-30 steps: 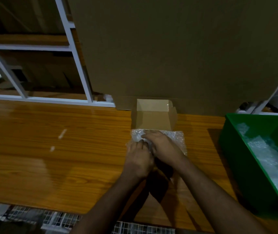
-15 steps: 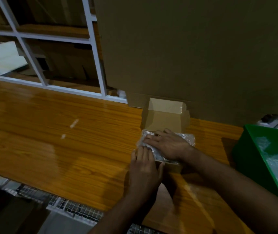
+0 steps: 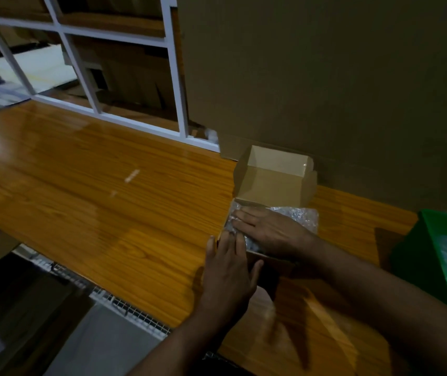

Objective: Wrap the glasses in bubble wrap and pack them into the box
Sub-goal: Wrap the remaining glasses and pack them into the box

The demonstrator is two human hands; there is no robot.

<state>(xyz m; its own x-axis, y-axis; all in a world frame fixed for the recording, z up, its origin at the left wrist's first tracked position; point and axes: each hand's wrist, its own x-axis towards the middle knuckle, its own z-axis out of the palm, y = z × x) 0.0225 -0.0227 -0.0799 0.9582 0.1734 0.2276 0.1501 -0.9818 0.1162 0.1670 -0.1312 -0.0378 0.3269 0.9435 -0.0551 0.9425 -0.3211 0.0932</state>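
A small brown cardboard box [image 3: 272, 183] stands on the wooden table [image 3: 94, 185], its lid tipped up at the back. A bubble-wrapped bundle [image 3: 302, 216] fills the box; the glasses inside cannot be seen. My right hand [image 3: 271, 230] lies flat on the bundle, fingers stretched to the left. My left hand [image 3: 227, 270] rests over the box's near-left corner, its fingertips touching the wrap and its thumb against the front wall.
A green bin [image 3: 418, 256] holding bubble wrap sits at the right. A large cardboard sheet [image 3: 325, 77] stands right behind the box. White shelf framing [image 3: 175, 77] rises at the back left. Wire mesh [image 3: 135, 313] runs below the table's near edge.
The view has swung left and closer. My right hand has flattened out on the bundle. My left hand has slid back to the box's near-left corner.
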